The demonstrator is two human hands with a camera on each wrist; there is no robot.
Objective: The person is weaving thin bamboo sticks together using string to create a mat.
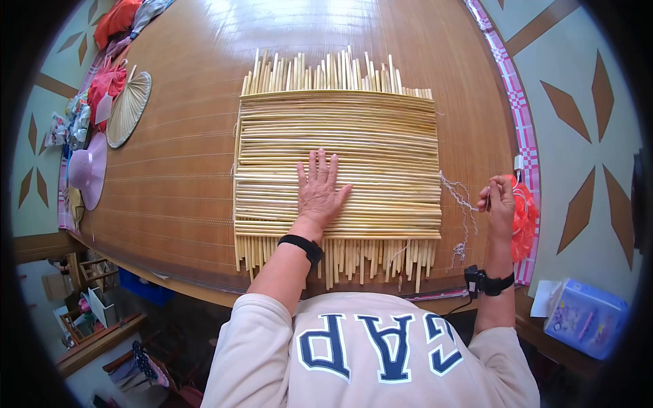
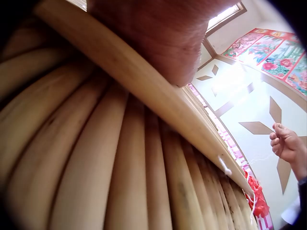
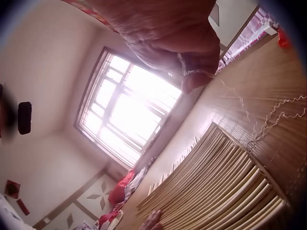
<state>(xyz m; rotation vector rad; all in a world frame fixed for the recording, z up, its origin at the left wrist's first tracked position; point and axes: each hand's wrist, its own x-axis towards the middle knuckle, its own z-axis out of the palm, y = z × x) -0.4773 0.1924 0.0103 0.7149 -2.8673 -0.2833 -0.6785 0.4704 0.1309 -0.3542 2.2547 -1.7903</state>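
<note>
A square mat of pale straw-coloured stalks lies on the table, with one layer running sideways and the ends of a crosswise layer sticking out at front and back. My left hand rests palm down on its middle, fingers spread. Off the mat's right side, my right hand is raised with fingers curled, pinching a thin white thread. Crinkled white thread trails between the mat's right edge and that hand. In the left wrist view, a short thread end shows on an edge stalk.
A red plastic bag sits at the table's right edge, beyond the right hand. Along the left edge are a woven fan, a pink hat and assorted bags. A blue-purple package stands at the lower right.
</note>
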